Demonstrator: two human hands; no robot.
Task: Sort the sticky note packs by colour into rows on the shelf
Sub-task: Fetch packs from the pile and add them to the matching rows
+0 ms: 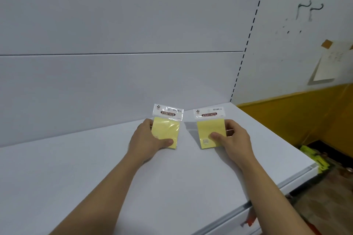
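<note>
**Item 1:** left pack (165,131), a pale yellow square block of sticky notes in clear film with a white printed header card. The left hand (150,140) grips it, thumb pressed on the lower front and fingers curled behind.

**Item 2:** right pack (210,133), same make and colour. The right hand (236,139) grips it, thumb on the face and fingers wrapped round the right edge.

**Location:** both are toward the rear of the flat white shelf (95,177), near the pale grey back panel (114,82), side by side with a gap between. Whether their lower edges touch the shelf cannot be told.

**Hazards (judged):**
- Both packs are tilted, header uppermost. Let go like this, either would likely flop flat or skid, since the film looks slick.
- Releasing the two unevenly could leave the yellow row crooked or unevenly spaced.
- A careless withdrawal of the thumbs could drag a pack forward out of line.
</note>
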